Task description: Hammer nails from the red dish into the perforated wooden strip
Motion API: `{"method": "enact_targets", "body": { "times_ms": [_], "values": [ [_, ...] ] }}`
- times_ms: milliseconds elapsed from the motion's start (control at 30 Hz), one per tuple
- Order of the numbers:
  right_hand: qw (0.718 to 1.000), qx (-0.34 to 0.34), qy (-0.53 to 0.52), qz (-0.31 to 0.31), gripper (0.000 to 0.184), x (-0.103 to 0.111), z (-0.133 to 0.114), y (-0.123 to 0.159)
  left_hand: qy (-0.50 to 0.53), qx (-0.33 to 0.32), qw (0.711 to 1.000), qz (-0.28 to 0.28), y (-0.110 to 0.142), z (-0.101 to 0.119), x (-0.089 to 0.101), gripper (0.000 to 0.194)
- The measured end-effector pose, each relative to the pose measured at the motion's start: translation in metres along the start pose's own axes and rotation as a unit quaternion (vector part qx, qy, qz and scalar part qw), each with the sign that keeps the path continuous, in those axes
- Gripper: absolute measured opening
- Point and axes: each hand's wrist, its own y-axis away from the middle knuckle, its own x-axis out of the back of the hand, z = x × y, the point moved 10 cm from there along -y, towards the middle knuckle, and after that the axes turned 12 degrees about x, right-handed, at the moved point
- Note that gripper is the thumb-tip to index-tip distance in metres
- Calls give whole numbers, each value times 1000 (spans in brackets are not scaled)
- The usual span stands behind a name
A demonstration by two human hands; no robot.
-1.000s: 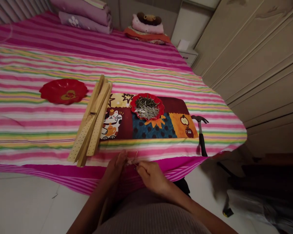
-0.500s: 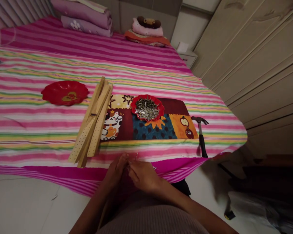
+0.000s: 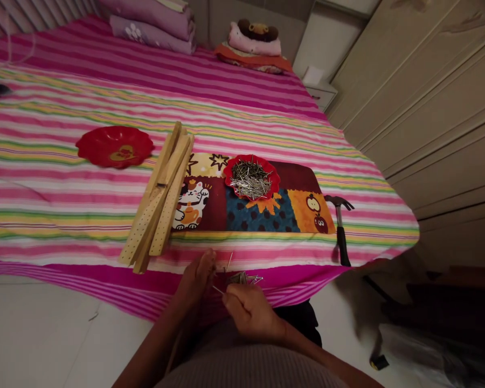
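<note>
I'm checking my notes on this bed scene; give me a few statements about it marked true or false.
1. The red scalloped dish on the patchwork mat holds a heap of thin metal nails. True.
2. The black-handled claw hammer lies left of the pale perforated wooden strips. False: it lies to the right, near the bed's corner.
3. The second red dish, left of the strips, is heaped with nails. False: no nails show in it.
4. The left hand and the right hand are at the bed's near edge, close together, with a small bunch of nails beside them. True.
5. The right hand grips the hammer. False: it is well away from it.
</note>
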Motion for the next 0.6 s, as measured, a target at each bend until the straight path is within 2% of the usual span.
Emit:
{"method": "enact_targets", "body": {
  "times_ms": [100, 200, 300, 367, 467, 600],
  "values": [
    [999, -52, 11, 12, 30, 9, 18, 5, 45, 23, 999, -18, 2, -3, -3, 48],
    [995, -92, 32, 37, 17, 22, 32, 4, 18, 17, 1000, -18, 4, -2, -5, 48],
    [996, -75, 7, 54, 7, 28, 24, -6, -39, -44, 998, -1, 8, 10, -3, 47],
    [997, -50, -12, 49, 15, 26, 13, -15, -57, -73, 996, -3, 10, 16, -3, 45],
    [999, -13, 16, 30, 27, 20, 0, -26, -71, -67, 995, -22, 9, 14, -7, 46],
    [994, 6, 102, 31, 27, 20, -5, -28, -91, -65, 994, 9, 8, 11, -4, 46]
  ]
}}
